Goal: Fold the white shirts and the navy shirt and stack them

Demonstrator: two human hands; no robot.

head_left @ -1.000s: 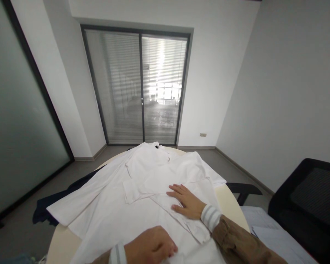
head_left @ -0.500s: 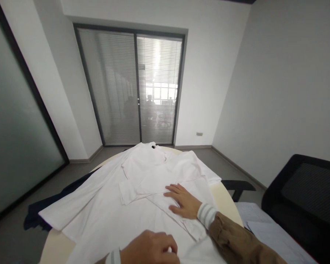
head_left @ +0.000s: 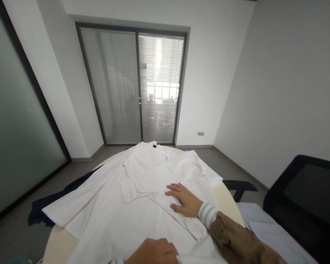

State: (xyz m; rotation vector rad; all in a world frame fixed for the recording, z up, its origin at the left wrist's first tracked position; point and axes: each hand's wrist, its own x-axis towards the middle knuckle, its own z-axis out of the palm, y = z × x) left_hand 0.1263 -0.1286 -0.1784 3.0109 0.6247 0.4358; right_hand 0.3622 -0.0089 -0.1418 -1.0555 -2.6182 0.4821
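A white long-sleeved shirt (head_left: pixel 143 216) lies spread over a round, pale table (head_left: pixel 228 198), its collar at the far edge. Both sleeves are folded in across the body, their cuffs near the middle. My right hand (head_left: pixel 186 201) rests flat with spread fingers on the folded sleeve at the right. At the bottom edge of the view, my left hand (head_left: pixel 154 251) is closed on the near part of the shirt, where the cloth bunches up beside the fingers. Its fingertips are hidden.
Dark blue cloth (head_left: pixel 44 207) hangs over the table's left side. To the right stand a black mesh office chair (head_left: pixel 305 198) and its armrest (head_left: pixel 242 186), with papers (head_left: pixel 269 227) below. Glass doors with blinds (head_left: pixel 137 88) are behind the table.
My left hand has moved lower, toward the bottom edge, and cloth now rises beside its fingers. My right hand stays in place on the shirt. The view has shifted slightly.
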